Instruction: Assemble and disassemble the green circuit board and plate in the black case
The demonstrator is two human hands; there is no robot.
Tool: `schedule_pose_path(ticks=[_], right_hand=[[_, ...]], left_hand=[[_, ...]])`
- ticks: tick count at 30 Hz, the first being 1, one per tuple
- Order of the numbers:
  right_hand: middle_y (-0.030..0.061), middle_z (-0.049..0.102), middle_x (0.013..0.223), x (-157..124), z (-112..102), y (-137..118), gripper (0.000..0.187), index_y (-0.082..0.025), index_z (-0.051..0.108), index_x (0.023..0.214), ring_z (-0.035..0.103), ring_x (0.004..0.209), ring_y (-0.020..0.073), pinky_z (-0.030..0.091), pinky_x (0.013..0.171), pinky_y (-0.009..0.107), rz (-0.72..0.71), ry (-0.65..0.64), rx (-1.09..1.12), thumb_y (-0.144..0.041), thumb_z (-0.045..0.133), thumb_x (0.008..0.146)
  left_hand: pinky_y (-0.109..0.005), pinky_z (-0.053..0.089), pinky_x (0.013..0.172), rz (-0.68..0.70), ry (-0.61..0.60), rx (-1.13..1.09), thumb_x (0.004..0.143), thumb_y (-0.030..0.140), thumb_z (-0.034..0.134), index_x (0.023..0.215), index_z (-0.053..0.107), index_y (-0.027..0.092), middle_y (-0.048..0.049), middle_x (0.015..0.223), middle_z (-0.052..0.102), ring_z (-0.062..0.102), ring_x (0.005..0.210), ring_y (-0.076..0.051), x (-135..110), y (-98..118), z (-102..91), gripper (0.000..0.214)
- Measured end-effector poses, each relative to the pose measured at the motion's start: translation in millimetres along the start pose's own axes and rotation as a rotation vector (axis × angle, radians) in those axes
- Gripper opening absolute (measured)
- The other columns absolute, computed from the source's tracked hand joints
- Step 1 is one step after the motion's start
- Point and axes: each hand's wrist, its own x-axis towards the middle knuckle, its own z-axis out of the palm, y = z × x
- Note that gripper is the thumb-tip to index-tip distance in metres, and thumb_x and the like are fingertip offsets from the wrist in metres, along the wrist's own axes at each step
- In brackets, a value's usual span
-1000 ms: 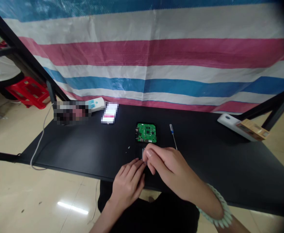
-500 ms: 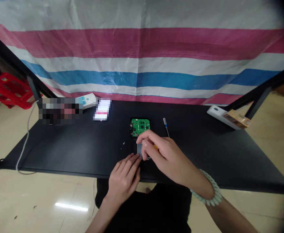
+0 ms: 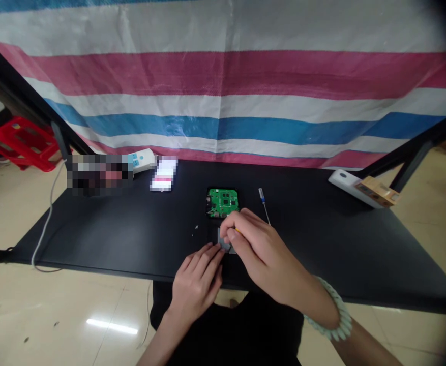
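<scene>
My right hand (image 3: 255, 249) is curled over a small grey flat piece (image 3: 223, 239) lying on the black table (image 3: 131, 229), its fingers pinched on something thin with a bit of yellow showing. My left hand (image 3: 198, 279) rests near the table's front edge, fingers stretched flat, fingertips touching the grey piece. Just beyond sits a green circuit board (image 3: 223, 202) in a black case. A small screwdriver (image 3: 263, 202) with a blue handle lies to the board's right. Tiny screws (image 3: 195, 230) lie left of the hands.
A phone with a lit screen (image 3: 164, 174) and a white power strip (image 3: 142, 159) lie at the back left, beside a blurred patch. A white device with a cardboard box (image 3: 363, 188) sits at the back right. A striped tarp hangs behind. A red crate (image 3: 20, 145) stands on the floor.
My right hand has moved forward from beside the left fingertips onto the grey piece. The left hand has stayed put. The camera has shifted slightly.
</scene>
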Motion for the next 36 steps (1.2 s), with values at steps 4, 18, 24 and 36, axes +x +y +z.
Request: schedule_pose_path(ticks=[4,18,24,36], right_hand=[[-0.0023,0.062,0.075,-2.7,2.2,1.3,0.033,-0.024,0.058,0.094,0.060,0.066,0.0137,0.044,0.066,0.030,0.123,-0.032,0.131,-0.038,0.036,0.114],[-0.0030,0.061,0.073,-3.5,4.3,0.5,0.031,-0.025,0.053,0.090,0.060,0.064,0.0140,0.045,0.066,0.031,0.114,-0.031,0.086,-0.036,0.037,0.113],[0.0019,0.065,0.088,-9.5,5.5,-0.4,0.027,-0.024,0.052,0.093,0.063,0.083,0.0177,0.046,0.074,0.033,0.032,0.063,0.003,-0.027,0.033,0.112],[0.0013,0.065,0.082,-10.0,5.4,-0.4,0.031,-0.024,0.053,0.089,0.062,0.077,0.0178,0.046,0.071,0.033,0.038,0.042,0.004,-0.029,0.033,0.112]], left_hand=[[-0.037,0.051,0.104,0.001,-0.028,-0.002,0.106,0.014,0.055,0.142,0.065,0.017,-0.0098,0.139,0.073,0.066,0.133,-0.025,-1.8,-0.2,-0.3,0.038],[-0.038,0.054,0.103,0.001,-0.035,0.015,0.104,0.015,0.054,0.141,0.067,0.019,-0.0107,0.138,0.072,0.065,0.134,-0.025,-1.9,-1.6,-0.5,0.039],[-0.038,0.053,0.104,-0.002,-0.049,0.025,0.104,0.014,0.053,0.142,0.067,0.020,-0.0100,0.139,0.072,0.064,0.135,-0.025,-4.6,-1.1,-0.1,0.041],[-0.038,0.053,0.104,0.011,-0.022,0.028,0.104,0.015,0.054,0.141,0.067,0.019,-0.0104,0.138,0.073,0.065,0.134,-0.026,-4.1,-0.9,1.1,0.040]])
